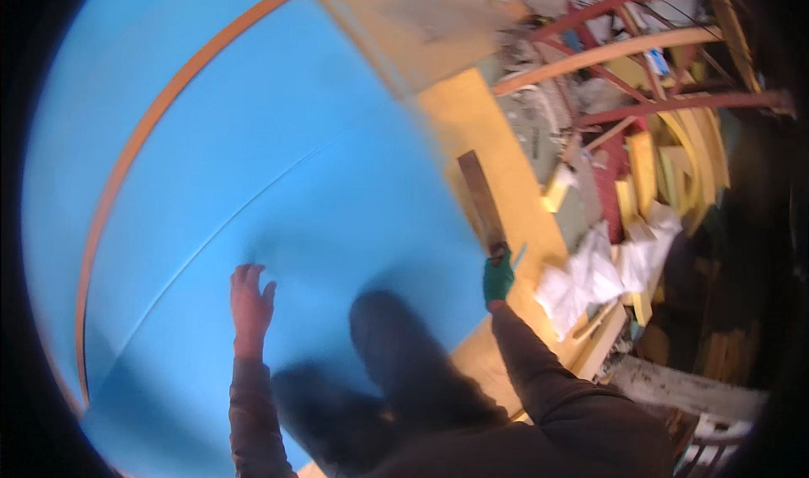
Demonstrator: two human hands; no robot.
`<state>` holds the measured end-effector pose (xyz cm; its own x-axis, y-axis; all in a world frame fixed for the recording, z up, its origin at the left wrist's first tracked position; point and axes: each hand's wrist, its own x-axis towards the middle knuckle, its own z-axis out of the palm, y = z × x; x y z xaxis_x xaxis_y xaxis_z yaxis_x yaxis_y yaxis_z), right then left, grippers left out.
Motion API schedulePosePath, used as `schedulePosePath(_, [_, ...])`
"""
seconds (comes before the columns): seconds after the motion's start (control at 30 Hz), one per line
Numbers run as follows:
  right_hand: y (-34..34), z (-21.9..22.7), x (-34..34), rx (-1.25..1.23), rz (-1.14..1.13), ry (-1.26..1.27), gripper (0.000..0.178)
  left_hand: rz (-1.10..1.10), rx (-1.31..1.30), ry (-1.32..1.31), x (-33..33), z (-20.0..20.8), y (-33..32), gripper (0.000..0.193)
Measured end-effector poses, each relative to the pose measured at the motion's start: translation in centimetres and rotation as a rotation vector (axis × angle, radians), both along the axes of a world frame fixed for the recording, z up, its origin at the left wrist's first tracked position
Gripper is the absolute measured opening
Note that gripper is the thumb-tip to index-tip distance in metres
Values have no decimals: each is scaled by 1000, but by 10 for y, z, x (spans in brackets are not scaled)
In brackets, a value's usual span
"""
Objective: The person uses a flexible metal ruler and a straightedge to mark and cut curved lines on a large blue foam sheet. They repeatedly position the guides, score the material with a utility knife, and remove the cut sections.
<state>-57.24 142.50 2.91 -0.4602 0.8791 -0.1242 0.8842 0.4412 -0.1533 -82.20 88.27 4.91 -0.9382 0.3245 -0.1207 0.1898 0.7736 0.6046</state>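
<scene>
Below me spreads a large blue foam-like sheet, with a thin line running slantwise across it. My bare left hand is over the sheet, fingers stretched and thumb apart, holding nothing. Whether it touches the surface I cannot tell. At the sheet's right edge, my right hand in a green glove is closed around the dark handle of what looks like a handsaw. Its long, flat brown blade points away from me, over a yellow board. Blur hides any teeth. A small light-blue sliver shows beside the glove.
A long brown wooden strip crosses the sheet's left side. Along its right edge runs a yellow board. Farther right are a reddish frame, yellow offcuts and crumpled white plastic. My knees are on or over the sheet.
</scene>
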Motion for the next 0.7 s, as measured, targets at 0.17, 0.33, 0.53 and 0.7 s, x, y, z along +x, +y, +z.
schedulePosePath(0.17, [66,-11,-3,-22,140,23,65,1,-38,-207,-54,-20,92,45])
schedulePosePath(0.33, [230,15,-130,224,526,-29,51,59,-285,-299,-77,-48,142,68])
schedulePosePath(0.53, [431,112,-380,-199,95,832,46,-11,-331,-305,-83,-51,143,72])
schedulePosePath(0.7, [479,158,-455,-768,-55,1174,42,126,-377,-501,-96,-34,157,73])
